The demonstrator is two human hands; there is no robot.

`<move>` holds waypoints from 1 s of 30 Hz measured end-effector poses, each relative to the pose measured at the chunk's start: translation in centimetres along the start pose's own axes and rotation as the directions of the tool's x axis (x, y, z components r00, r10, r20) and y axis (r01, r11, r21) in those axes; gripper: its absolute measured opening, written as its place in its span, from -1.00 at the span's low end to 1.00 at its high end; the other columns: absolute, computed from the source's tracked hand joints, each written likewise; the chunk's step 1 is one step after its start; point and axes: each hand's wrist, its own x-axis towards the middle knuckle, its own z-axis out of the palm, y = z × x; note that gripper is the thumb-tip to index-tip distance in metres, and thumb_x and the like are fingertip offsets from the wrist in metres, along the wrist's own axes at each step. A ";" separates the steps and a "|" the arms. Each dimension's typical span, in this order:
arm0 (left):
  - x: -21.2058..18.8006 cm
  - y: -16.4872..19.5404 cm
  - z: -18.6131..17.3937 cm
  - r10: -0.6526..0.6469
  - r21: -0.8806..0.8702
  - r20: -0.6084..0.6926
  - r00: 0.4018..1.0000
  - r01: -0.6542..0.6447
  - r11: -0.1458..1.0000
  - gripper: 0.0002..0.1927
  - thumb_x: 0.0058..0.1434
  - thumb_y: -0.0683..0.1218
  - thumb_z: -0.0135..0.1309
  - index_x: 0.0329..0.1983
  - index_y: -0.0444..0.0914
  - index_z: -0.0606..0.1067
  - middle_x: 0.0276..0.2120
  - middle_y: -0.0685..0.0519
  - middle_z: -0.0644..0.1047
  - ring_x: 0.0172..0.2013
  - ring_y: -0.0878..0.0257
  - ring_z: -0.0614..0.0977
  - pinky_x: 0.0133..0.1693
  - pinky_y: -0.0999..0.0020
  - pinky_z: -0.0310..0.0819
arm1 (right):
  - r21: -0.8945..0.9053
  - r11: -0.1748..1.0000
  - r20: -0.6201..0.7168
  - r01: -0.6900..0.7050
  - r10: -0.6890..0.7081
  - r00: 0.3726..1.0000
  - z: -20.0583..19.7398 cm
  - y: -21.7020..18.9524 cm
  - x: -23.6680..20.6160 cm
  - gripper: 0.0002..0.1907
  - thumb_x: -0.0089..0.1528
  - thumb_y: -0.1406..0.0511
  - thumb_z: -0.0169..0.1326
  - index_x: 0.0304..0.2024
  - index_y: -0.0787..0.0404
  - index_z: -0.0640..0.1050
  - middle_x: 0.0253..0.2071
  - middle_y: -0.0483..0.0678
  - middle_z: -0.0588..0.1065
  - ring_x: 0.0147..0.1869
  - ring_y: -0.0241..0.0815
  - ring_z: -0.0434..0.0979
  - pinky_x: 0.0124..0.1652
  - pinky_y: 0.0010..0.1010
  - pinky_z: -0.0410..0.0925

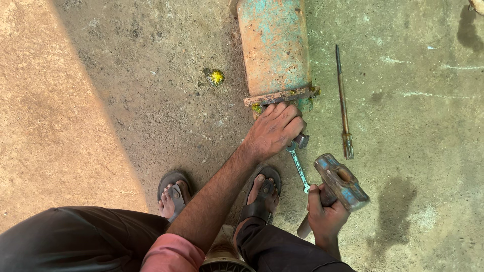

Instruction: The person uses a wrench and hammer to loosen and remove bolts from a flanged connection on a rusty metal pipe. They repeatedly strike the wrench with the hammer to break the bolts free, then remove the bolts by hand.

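Note:
A rusty teal metal cylinder (275, 48) lies on the concrete floor, with a rusted flange at its near end. My left hand (275, 131) is closed around a short metal stub that sticks out just below that flange. A slim combination spanner (298, 168) lies with its head right at my left fingers. My right hand (325, 214) grips the wooden handle of a heavy sledge hammer. Its worn head (341, 182), rust with blue paint, hangs in the air to the right of the spanner.
A long thin steel rod (344, 100) lies on the floor right of the cylinder. A yellow lump (217, 77) sits to its left. My sandalled feet (174, 194) (264, 194) stand below the cylinder. A pale ribbed round object (222, 254) is between my legs.

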 end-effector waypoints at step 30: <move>-0.5 0.0 0.0 0.048 0.049 -0.048 0.998 -0.046 0.998 -0.86 0.26 -0.10 0.03 -0.12 -0.16 0.44 -0.14 0.07 0.41 -0.06 0.18 0.48 0.02 0.24 0.34 | -0.098 0.979 0.052 0.180 -0.176 0.983 0.3 -0.1 0.4 -0.75 0.23 0.54 0.17 -0.07 0.36 0.45 -0.40 -0.23 0.44 -0.40 -0.56 0.38 -0.39 -0.70 0.25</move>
